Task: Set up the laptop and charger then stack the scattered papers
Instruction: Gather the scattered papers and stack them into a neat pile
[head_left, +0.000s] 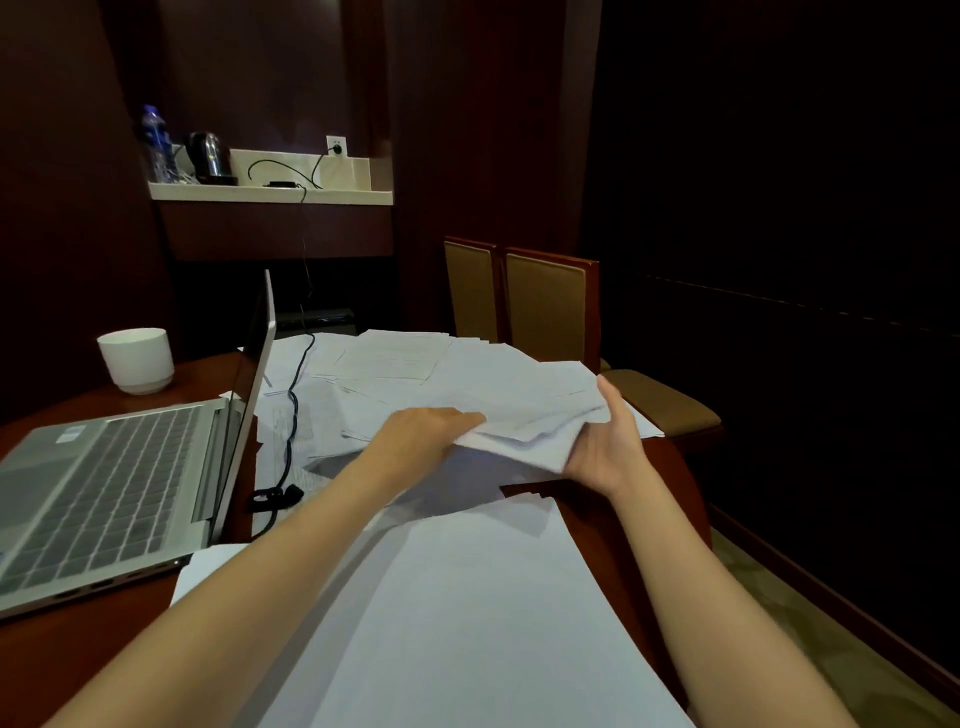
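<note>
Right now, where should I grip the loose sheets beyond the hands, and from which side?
Probably take the loose sheets by their right edges, from the chair side: they lie flat and fanned there, while the cable crosses their left part.

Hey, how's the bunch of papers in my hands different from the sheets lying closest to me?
The held bunch is lifted and bent, gripped by the left hand and right hand; the near sheets lie flat on the table. The held bunch has ragged, splayed edges; the near sheets look more even. Both are white paper.
</note>
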